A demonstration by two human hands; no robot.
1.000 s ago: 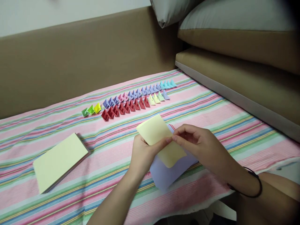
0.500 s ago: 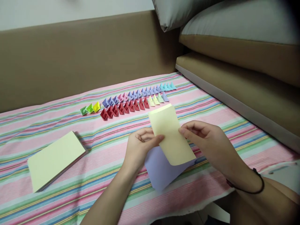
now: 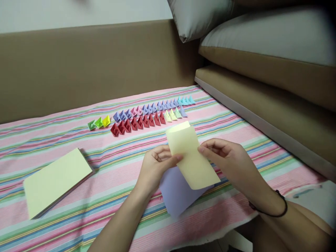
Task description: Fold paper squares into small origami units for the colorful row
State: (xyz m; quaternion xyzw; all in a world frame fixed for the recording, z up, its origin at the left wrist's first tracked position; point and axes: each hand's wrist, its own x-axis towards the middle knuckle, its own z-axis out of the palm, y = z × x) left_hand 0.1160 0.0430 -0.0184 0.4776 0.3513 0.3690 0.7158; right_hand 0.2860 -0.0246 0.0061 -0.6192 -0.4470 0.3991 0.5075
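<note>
A folded pale yellow sheet of paper [image 3: 193, 164] is held up between my two hands, its layers parted at the top end. My left hand [image 3: 159, 162] pinches its left edge, thumb across the front. On the opposite edge my right hand [image 3: 223, 152] pinches it between thumb and fingers. Beneath it a lavender sheet of paper [image 3: 174, 194] lies on the striped cloth [image 3: 118, 196], partly covered by the yellow one and my left hand.
Several small folded paper boats stand in rows behind my hands, among them red ones [image 3: 139, 123], lavender ones [image 3: 149, 109] and a yellow one [image 3: 106, 121]. A stack of pale green paper [image 3: 59, 182] lies at the left. Large cushions [image 3: 262, 84] border the right side.
Both hands keep their pinch on the yellow paper, whose top end now gapes slightly wider. The whole view has shifted a little.
</note>
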